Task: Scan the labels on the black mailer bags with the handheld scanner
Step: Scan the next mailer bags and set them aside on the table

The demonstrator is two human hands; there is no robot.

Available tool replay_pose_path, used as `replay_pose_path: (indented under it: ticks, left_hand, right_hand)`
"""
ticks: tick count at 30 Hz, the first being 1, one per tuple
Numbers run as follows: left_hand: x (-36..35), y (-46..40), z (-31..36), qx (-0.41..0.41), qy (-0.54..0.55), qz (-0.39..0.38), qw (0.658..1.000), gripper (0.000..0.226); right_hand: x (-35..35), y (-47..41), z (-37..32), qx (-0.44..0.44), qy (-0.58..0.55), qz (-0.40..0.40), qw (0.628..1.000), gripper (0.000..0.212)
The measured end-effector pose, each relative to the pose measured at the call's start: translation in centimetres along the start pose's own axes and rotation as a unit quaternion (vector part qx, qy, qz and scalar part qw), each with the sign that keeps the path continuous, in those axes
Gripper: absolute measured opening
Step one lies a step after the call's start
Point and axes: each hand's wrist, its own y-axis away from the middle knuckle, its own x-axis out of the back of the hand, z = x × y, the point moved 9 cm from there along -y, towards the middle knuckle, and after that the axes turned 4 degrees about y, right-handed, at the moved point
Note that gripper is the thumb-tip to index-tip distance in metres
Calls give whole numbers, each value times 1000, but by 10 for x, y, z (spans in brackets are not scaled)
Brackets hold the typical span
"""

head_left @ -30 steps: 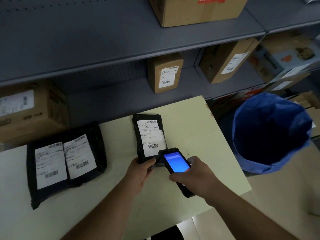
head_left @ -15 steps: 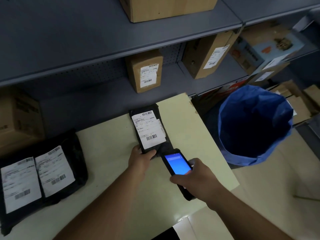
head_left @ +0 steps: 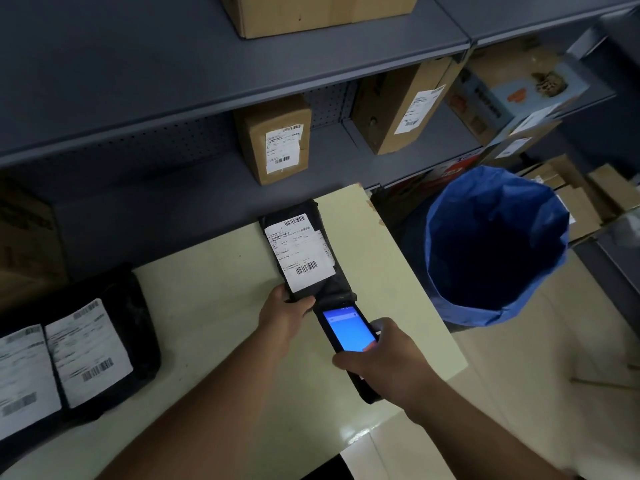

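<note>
Scanner (head_left: 349, 336) sat nearest, wrapped by the fingers of the right hand (head_left: 381, 355), its lit blue screen facing up and its nose pointing at the small black mailer bag (head_left: 304, 258). Beside it, the left hand (head_left: 285, 311) pinched that bag's near edge, thumb on top, just below the white label (head_left: 298, 252). The bag lay on the pale table (head_left: 214, 292) and looked light, soft and slippery, so an edge pinch clear of the barcodes probably suited it. Farther left lay two more labelled mailers (head_left: 86, 341); beyond stood the blue-lined bin (head_left: 495, 244) and shelves (head_left: 207, 81) of boxes.
</note>
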Motion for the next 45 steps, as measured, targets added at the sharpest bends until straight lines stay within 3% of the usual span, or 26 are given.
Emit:
replay_pose_path:
  ticks: [2,7,17,32,45]
  left_hand:
    - [4,2,-2,-2,-11,0,1000,46]
    - [26,6,-13,31,18,1,999,80]
    - [107,45,-9,14,67,33,997,87]
    - [257,111,-21,-15,93,92,991,73]
    - [417,130,-64,-5,112,216,970,58]
  right_hand:
    - [-5,1,-3,2,0,-2,1000,47]
    - [-23,5,-15,11,7,-11,1000,50]
    - [-66,28,-48,45,16,-24,999,46]
    - [-171,84,-96,110,71,-68,989,46]
    - [-255,113,-134,143,122,-97,977,55]
